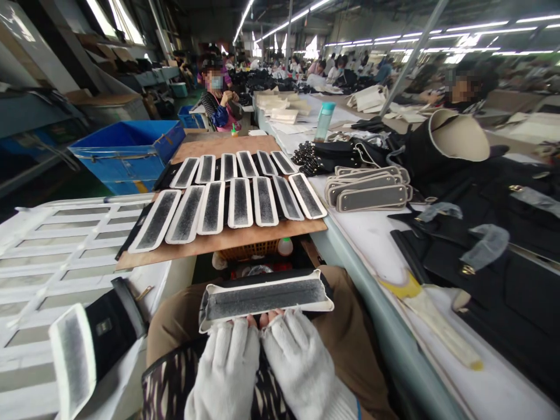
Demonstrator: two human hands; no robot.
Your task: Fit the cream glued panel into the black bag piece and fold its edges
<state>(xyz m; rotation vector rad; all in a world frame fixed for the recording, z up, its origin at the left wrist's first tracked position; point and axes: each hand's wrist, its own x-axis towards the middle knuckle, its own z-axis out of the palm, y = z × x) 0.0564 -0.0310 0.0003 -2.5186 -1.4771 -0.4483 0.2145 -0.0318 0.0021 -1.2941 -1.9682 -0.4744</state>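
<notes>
Across my lap lies a black bag piece (pixel 266 298), its long grey panel facing up inside a raised white rim. My left hand (pixel 227 361), in a white glove with bare fingertips, grips the near edge left of the middle. Close beside it, my right hand (pixel 301 356), gloved the same way, grips that edge too. Both thumbs are hidden, as is the underside of the piece. On the brown board (pixel 175 256) ahead stand two rows of similar white-rimmed panels (pixel 240 203) with black material between them.
To my left, another black bag piece (pixel 107 329) rests on a white slatted rack (pixel 26 251). A blue bin (pixel 126 153) stands beyond it. On the right-hand table are stacked grey panels (pixel 371 195), a yellow-and-white tool (pixel 437 324) and a turquoise-lidded bottle (pixel 324 121). Other people sit farther off.
</notes>
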